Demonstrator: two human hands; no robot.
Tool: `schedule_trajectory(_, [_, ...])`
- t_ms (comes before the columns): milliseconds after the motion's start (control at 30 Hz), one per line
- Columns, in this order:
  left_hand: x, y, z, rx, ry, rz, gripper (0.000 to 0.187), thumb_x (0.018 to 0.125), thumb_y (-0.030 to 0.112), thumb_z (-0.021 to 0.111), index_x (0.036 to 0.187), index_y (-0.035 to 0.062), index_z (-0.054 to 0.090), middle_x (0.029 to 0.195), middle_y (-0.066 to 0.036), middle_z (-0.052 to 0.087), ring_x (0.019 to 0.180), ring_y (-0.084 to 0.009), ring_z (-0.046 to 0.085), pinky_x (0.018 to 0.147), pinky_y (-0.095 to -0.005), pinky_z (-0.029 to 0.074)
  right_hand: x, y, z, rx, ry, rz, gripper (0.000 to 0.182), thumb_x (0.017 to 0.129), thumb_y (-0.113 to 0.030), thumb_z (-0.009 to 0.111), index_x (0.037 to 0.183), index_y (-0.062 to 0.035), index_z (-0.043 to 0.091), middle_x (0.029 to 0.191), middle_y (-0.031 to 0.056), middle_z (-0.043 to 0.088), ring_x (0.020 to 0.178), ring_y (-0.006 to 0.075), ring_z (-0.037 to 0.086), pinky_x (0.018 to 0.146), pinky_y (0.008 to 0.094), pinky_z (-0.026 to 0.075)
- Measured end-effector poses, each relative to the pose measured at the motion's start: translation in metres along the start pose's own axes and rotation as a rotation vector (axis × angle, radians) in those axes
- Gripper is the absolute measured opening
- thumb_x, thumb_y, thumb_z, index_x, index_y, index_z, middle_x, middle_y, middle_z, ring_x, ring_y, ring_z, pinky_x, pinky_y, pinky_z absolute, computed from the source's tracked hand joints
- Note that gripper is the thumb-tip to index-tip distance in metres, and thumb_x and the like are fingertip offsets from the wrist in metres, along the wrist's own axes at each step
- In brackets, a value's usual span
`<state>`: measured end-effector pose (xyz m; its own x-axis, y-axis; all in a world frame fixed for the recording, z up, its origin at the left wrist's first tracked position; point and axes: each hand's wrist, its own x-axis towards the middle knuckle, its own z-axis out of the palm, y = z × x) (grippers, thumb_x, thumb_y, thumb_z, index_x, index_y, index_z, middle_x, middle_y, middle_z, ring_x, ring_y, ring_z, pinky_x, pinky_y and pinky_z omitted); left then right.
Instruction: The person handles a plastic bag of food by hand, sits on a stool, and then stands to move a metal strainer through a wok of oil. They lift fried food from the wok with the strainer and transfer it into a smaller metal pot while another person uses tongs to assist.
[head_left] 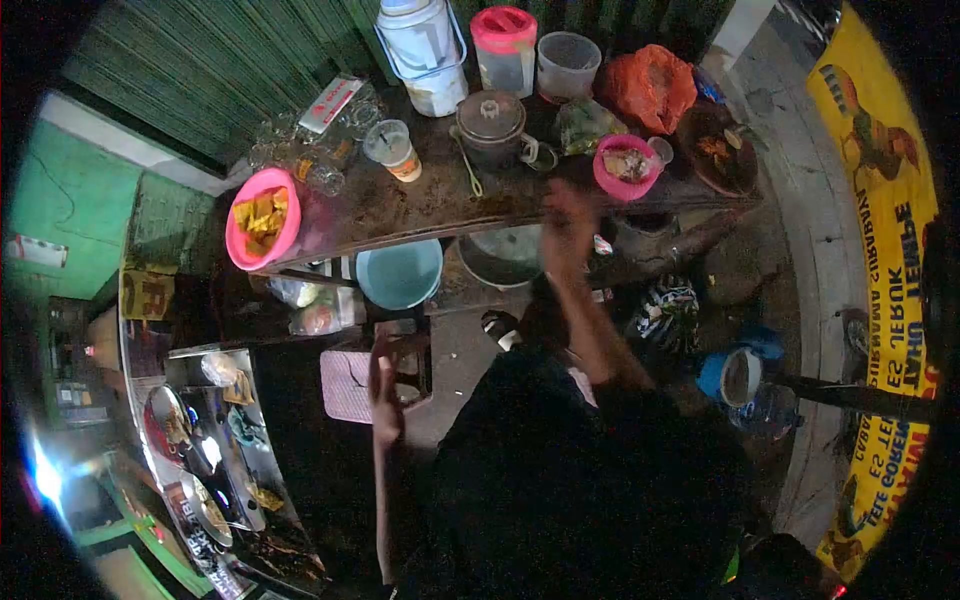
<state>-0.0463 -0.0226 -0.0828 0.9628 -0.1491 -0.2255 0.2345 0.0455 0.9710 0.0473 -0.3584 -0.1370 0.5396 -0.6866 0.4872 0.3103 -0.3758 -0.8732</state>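
My right hand [566, 222] reaches over the front edge of the wooden table [420, 215], smeared by motion. It is nearest to the pink bowl [640, 186] with pale food in it and the lidded metal pot [491, 130]. A small light-coloured mug [541, 156] stands beside the pot. My left hand [386, 390] hangs low at the left, seen edge-on with its fingers stretched out and nothing in it. Near it is a pink plastic stool [348, 386], below the light blue basin [399, 275].
On the table are a pink basin [290, 235] of yellow food, a plastic cup [393, 150], a white bucket [428, 70], a pink-lidded container [503, 60], a red plastic bag [652, 88] and a stone mortar [712, 170]. A cooking counter [262, 400] stands left; a yellow banner [885, 260] hangs right.
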Motion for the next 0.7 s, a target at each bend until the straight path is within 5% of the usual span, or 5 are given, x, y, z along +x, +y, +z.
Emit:
schedule_trajectory(233, [0.03, -0.013, -0.003, 0.102, -0.075, 0.056, 0.047, 0.094, 0.026, 0.045, 0.132, -0.0006, 0.037, 0.135, -0.014, 0.039, 0.125, -0.0235, 0.037, 0.102, -0.037, 0.031, 0.138, 0.103, -0.156, -0.936, -0.101, -0.086, 0.039, 0.07, -0.012, 0.062, 0.109, -0.012, 0.058, 0.101, 0.016, 0.059, 0.092, 0.0333, 0.057, 0.079, 0.0417, 0.049])
schedule_trajectory(367, [0.051, 0.009, 0.04, 0.086, -0.124, -0.146, 0.048, 0.092, 0.025, 0.049, 0.132, -0.0004, 0.038, 0.133, -0.013, 0.043, 0.123, -0.0212, 0.039, 0.101, -0.0336, 0.032, 0.17, 0.13, -0.174, -0.938, -0.247, -0.276, 0.037, 0.07, -0.019, 0.063, 0.107, -0.0153, 0.059, 0.104, 0.0142, 0.059, 0.092, 0.0351, 0.057, 0.079, 0.0423, 0.048])
schedule_trajectory(433, [0.059, 0.005, 0.05, 0.051, -0.233, 0.06, 0.055, 0.089, 0.033, 0.052, 0.131, -0.0002, 0.039, 0.134, -0.013, 0.042, 0.124, -0.022, 0.039, 0.101, -0.0358, 0.032, 0.176, 0.107, -0.168, -0.941, -0.291, -0.391, 0.037, 0.069, -0.02, 0.062, 0.106, -0.0141, 0.06, 0.107, 0.0115, 0.059, 0.09, 0.034, 0.058, 0.078, 0.0425, 0.048])
schedule_trajectory(567, [0.079, -0.033, 0.045, -0.182, -0.29, 0.036, 0.063, 0.086, 0.04, 0.055, 0.131, -0.0002, 0.039, 0.134, -0.013, 0.041, 0.124, -0.0235, 0.038, 0.101, -0.0389, 0.032, 0.183, 0.159, -0.184, -0.629, -0.358, 0.094, 0.035, 0.069, -0.024, 0.064, 0.102, -0.013, 0.061, 0.105, 0.0098, 0.061, 0.09, 0.0313, 0.059, 0.079, 0.0417, 0.048])
schedule_trajectory(700, [0.095, -0.026, 0.053, 0.281, -0.33, -0.131, 0.059, 0.088, 0.04, 0.049, 0.132, 0.003, 0.037, 0.137, -0.013, 0.037, 0.125, -0.0248, 0.037, 0.103, -0.0414, 0.03, 0.191, 0.116, -0.172, -0.901, -0.458, -0.375, 0.03, 0.072, -0.031, 0.065, 0.094, -0.0108, 0.064, 0.097, 0.0101, 0.063, 0.09, 0.0268, 0.06, 0.079, 0.0396, 0.047])
